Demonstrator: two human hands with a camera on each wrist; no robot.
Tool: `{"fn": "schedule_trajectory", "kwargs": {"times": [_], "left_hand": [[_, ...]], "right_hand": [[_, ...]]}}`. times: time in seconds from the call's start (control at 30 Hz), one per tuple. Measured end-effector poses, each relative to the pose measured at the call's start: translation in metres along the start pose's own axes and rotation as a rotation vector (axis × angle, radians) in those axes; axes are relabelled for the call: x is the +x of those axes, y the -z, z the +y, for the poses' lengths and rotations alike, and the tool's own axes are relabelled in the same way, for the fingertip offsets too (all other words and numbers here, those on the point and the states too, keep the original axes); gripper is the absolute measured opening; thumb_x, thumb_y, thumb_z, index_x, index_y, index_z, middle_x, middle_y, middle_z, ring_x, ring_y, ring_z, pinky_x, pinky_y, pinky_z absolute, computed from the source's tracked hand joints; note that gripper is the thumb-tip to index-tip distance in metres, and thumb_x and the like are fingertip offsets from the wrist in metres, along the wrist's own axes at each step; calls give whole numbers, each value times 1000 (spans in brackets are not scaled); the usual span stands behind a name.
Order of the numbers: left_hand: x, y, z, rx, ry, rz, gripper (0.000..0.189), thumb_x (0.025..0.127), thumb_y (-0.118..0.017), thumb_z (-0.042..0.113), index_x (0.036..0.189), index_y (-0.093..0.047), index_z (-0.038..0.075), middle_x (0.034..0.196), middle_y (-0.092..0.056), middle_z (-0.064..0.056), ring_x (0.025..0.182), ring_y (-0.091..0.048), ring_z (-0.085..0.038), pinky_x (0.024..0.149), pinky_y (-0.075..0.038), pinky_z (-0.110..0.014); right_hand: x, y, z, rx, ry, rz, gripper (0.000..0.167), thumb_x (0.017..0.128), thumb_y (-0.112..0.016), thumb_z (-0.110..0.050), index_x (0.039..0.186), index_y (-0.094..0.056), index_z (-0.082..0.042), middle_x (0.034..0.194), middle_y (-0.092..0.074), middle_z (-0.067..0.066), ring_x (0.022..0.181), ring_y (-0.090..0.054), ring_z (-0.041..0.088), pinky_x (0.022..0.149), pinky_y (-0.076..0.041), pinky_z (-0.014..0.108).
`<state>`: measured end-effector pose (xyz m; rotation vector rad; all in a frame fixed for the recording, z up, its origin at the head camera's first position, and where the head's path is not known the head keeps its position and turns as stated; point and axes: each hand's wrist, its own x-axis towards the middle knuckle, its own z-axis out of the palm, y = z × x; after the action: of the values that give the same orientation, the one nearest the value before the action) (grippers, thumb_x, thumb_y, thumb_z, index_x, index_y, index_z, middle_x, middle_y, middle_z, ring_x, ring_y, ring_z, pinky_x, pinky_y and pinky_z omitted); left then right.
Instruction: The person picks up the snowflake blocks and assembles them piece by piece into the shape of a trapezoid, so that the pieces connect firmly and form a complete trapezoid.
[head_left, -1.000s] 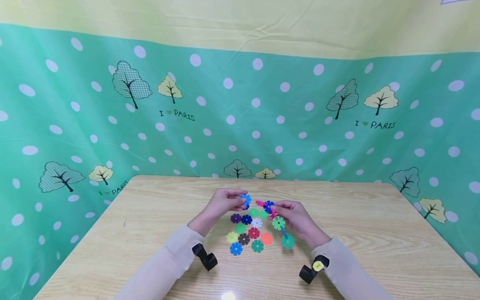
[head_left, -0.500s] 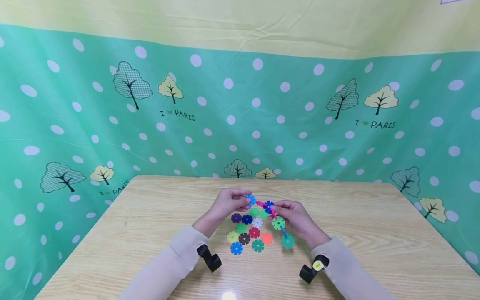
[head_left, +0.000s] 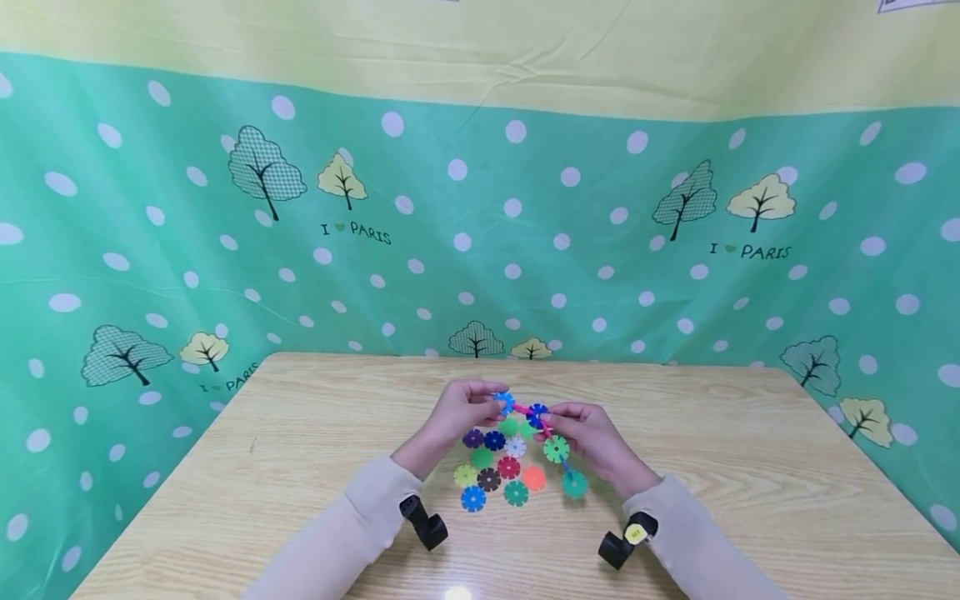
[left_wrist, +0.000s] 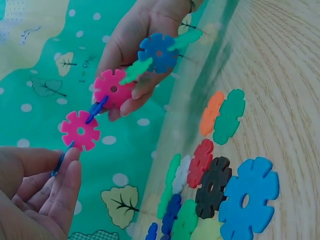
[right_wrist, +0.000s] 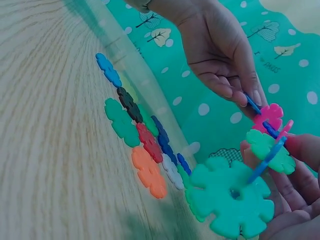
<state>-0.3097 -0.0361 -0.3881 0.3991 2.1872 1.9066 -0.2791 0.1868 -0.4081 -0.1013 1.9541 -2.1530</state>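
Observation:
My left hand (head_left: 461, 412) pinches a light blue notched plastic disc (head_left: 504, 405); the left wrist view shows this disc (left_wrist: 63, 159) edge-on, meeting the rim of a pink disc (left_wrist: 81, 131). That pink disc ends a chain of interlocked discs gripped by my right hand (head_left: 581, 429). Along the chain come a dark blue disc (head_left: 537, 415), a second pink disc (left_wrist: 114, 89), a light green disc (head_left: 557, 449), a blue one (right_wrist: 267, 160) and a teal green disc (right_wrist: 232, 197) at the near end. Whether the light blue disc's slot is fully seated I cannot tell.
Several loose discs lie flat on the wooden table (head_left: 337, 433) below and between the hands, among them red (head_left: 508, 467), orange (head_left: 534, 477), black (head_left: 489, 479), white (head_left: 515, 447) and blue (head_left: 473, 499). A patterned green cloth (head_left: 420, 208) hangs behind the table.
My left hand has moved rightward with the light blue disc, from apart to against the chain's pink end disc. My right hand and the chain have stayed nearly still.

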Motion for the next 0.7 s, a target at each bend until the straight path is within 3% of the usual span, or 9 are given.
{"fn": "schedule_trajectory", "kwargs": {"times": [0.23,0.47,0.6,0.7], "left_hand": [[0,-4,-2,-6,-12,28,28,91,-60,6,118,-63,-1,91,-70,-15,84,-68,-29,72,-57,-30],[-2,-7,-2,-17,-10,89,28,91,-61,8,118,-63,0,96,-70,-14,73,-67,-12,74,-57,-33],[-4,-10,-2,-23,-12,124,27,90,-62,9,116,-65,2,98,-70,-13,75,-67,-13,75,-57,-39],[-5,-11,-3,-43,-22,123,26,90,-63,8,115,-66,2,93,-69,-13,73,-67,-13,71,-58,-35]], "right_hand": [[0,0,0,-27,-2,5,6,91,-63,-13,87,-67,-13,78,-71,-3,72,-66,8,56,-47,15],[0,-5,-1,-71,9,71,6,90,-63,-11,89,-69,-8,76,-69,-4,65,-62,7,54,-45,16],[-1,-7,-1,-128,13,128,13,89,-64,-11,95,-69,-1,77,-68,-4,63,-57,7,54,-44,17],[-1,-7,0,-167,19,168,20,88,-66,-12,100,-68,4,79,-69,-2,64,-56,7,54,-44,17]]}}
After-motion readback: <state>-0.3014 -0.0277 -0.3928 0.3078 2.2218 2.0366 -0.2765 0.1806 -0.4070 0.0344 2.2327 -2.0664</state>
